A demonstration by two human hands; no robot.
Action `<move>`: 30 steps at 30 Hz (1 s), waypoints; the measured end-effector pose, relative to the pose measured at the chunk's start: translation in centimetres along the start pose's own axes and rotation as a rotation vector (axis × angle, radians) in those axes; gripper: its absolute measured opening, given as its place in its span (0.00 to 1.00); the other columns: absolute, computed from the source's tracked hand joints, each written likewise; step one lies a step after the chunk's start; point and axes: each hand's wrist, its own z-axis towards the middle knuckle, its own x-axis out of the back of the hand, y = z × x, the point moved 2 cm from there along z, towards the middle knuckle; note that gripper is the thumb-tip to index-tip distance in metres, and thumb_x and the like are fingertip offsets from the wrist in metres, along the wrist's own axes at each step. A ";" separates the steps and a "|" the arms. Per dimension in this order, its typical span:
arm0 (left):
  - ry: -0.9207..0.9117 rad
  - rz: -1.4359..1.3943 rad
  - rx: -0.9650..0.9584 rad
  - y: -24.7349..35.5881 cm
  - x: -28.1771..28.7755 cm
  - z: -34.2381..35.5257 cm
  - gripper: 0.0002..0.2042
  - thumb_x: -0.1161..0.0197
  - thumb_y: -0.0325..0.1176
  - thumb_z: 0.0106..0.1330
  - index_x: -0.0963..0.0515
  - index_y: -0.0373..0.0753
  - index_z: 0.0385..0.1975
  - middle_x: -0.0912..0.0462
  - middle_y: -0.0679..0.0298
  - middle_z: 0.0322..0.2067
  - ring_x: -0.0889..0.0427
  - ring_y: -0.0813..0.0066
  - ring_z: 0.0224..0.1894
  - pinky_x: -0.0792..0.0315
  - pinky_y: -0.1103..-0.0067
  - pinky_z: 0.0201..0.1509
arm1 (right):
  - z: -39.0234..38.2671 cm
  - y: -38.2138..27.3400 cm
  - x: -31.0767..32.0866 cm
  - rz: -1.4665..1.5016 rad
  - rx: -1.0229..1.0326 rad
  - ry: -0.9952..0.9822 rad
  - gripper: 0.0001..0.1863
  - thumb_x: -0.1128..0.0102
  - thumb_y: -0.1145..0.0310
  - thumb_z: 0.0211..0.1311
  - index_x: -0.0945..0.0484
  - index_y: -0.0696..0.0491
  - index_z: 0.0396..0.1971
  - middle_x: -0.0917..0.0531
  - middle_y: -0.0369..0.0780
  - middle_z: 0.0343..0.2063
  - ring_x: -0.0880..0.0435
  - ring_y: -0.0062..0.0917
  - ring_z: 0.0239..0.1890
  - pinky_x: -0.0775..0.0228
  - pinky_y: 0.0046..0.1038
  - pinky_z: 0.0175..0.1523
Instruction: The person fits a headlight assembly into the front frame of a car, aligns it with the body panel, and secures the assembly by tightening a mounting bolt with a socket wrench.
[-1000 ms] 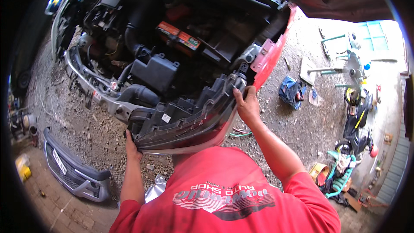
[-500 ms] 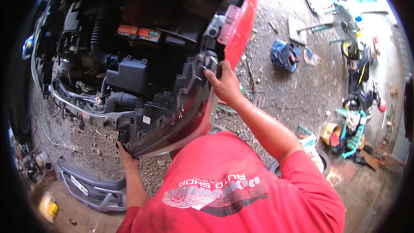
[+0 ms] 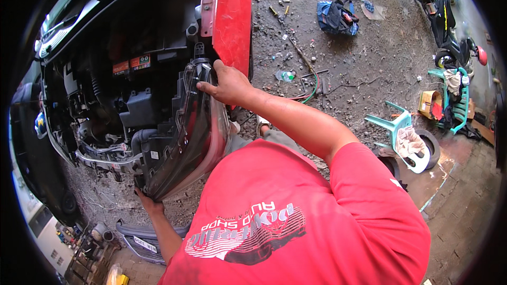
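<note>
A car headlight, with a dark housing and a clear, red-tinted lens, is between my hands at the car's front corner. My right hand grips its upper end, thumb on top, close to the red fender. At its lower end my left hand is closed around the tip; those fingers are partly hidden. Beyond the lamp is the open engine bay, with a battery, a black air box and a metal crossbar. I cannot tell whether the lamp touches its mount.
A grey bumper lies on the ground at lower left. On the gravel to the right are a blue bag, a plastic bottle and a green hose. Farther right stand a teal stool, a tyre and a motorcycle.
My view has swung, so the car sits farther left in the picture. The headlight has turned, showing more of its lens. Both hands keep their hold on its ends.
</note>
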 end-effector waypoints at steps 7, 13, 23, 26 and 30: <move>-0.049 0.041 0.036 0.0 -2.9 1.5 0.40 0.48 0.70 0.77 0.33 0.46 0.78 0.31 0.56 0.76 0.29 0.53 0.75 0.38 0.58 0.81 | 0.3 1.1 2.0 -0.020 -0.081 0.046 0.37 0.30 0.41 0.65 0.28 0.62 0.51 0.14 0.60 0.46 0.15 0.56 0.55 0.24 0.50 0.61; -0.065 0.034 0.065 -0.7 -3.1 2.7 0.36 0.49 0.66 0.79 0.30 0.46 0.75 0.27 0.57 0.73 0.25 0.55 0.72 0.34 0.58 0.79 | 1.1 -0.3 1.7 -0.076 -0.125 0.066 0.36 0.30 0.43 0.66 0.28 0.63 0.53 0.15 0.60 0.48 0.15 0.56 0.56 0.24 0.50 0.63; -0.118 -0.008 0.073 -0.7 -4.4 4.6 0.37 0.47 0.67 0.78 0.29 0.43 0.74 0.24 0.58 0.71 0.23 0.56 0.70 0.32 0.59 0.77 | 2.2 -1.5 1.2 -0.182 -0.240 0.077 0.38 0.33 0.44 0.67 0.31 0.68 0.54 0.16 0.66 0.49 0.16 0.61 0.56 0.25 0.52 0.64; -0.076 0.005 0.058 -1.0 -4.3 4.8 0.39 0.44 0.69 0.76 0.29 0.42 0.74 0.24 0.58 0.71 0.23 0.54 0.69 0.31 0.57 0.76 | 2.3 -2.3 1.6 -0.195 -0.274 0.062 0.37 0.33 0.47 0.66 0.30 0.69 0.54 0.16 0.65 0.49 0.15 0.59 0.57 0.24 0.50 0.65; -0.019 0.006 0.053 -1.0 -4.8 4.3 0.41 0.42 0.70 0.73 0.29 0.42 0.73 0.24 0.58 0.70 0.23 0.53 0.69 0.30 0.55 0.75 | 2.4 -1.5 1.6 -0.173 -0.288 0.090 0.38 0.31 0.47 0.62 0.29 0.69 0.53 0.16 0.66 0.49 0.15 0.59 0.57 0.24 0.50 0.64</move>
